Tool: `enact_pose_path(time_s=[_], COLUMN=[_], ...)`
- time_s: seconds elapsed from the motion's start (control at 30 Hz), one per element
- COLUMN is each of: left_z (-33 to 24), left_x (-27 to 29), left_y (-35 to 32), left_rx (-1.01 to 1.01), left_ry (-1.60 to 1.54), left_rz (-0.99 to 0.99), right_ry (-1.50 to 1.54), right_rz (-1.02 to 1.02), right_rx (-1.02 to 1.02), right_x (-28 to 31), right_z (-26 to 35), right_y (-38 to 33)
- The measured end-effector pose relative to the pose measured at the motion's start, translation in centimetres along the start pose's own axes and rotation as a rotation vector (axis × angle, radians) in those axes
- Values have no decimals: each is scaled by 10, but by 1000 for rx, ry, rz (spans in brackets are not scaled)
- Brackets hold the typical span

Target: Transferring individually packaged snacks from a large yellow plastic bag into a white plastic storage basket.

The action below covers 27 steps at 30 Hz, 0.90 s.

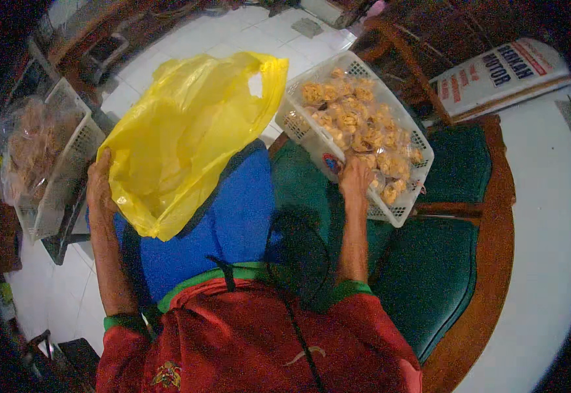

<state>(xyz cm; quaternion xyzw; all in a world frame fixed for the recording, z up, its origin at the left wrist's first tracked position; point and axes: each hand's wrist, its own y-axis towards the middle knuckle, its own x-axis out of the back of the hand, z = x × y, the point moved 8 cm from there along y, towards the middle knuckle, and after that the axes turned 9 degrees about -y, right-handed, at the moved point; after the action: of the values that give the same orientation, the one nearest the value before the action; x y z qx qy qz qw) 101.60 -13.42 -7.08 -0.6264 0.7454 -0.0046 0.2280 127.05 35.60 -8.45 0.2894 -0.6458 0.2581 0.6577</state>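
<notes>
A large yellow plastic bag [167, 124] spreads across my lap, its mouth gaping and a handle hole showing at the upper right. My left hand [103, 180] is closed around the bag's left edge. My right hand [356, 175] reaches over the near rim of a white plastic basket [400, 215]. Its fingertips are among the snack packets [364, 124], which are clear and filled with golden-brown pieces. Whether those fingers grip a packet is hidden.
To the left stands another white basket [69, 164] with clear bags of brown snacks [39, 141]. Green cushioned wooden seating [430, 281] lies on the right. A printed white sign board [502, 75] rests at the far right. White floor tiles [226, 36] show beyond the bag.
</notes>
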Motion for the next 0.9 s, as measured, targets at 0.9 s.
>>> enact_pose_path(time_s=[0.9], left_z=[21], left_x=[-121], left_y=[65], left_rx=[-112], left_ry=[71], left_rz=[-56], right_ry=[282], right_rz=[78], right_rx=[356], right_x=[38], right_z=[22], right_y=[126])
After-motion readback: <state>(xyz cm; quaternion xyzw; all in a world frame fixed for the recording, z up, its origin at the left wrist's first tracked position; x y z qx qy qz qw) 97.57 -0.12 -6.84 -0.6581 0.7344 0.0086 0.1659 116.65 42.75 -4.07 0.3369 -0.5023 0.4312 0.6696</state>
